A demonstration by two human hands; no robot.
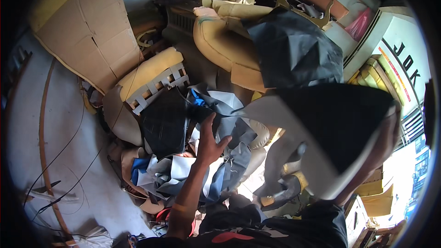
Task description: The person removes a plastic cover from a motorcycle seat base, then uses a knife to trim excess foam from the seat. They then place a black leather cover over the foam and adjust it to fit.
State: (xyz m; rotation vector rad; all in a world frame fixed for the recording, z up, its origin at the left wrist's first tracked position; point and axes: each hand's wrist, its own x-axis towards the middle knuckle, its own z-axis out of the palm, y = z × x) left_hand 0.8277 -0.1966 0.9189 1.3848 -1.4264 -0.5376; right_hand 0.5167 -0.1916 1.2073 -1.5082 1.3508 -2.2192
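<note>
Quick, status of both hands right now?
Left hand: open, thumb spread, over the scrap pile.
Right hand: raised at the black-and-grey sheet; fingers hidden, so grip cannot be told.

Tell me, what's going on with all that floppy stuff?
A person's bare left hand is spread over a jumbled heap of black, white and blue sheet scraps; I can't tell whether it touches them. A large, floppy black-and-pale-grey sheet, blurred, is up in front of the right arm. It looks held, but that hand is mostly hidden. Beyond the heap, a creased black sheet partly covers a curved yellow foam piece.
</note>
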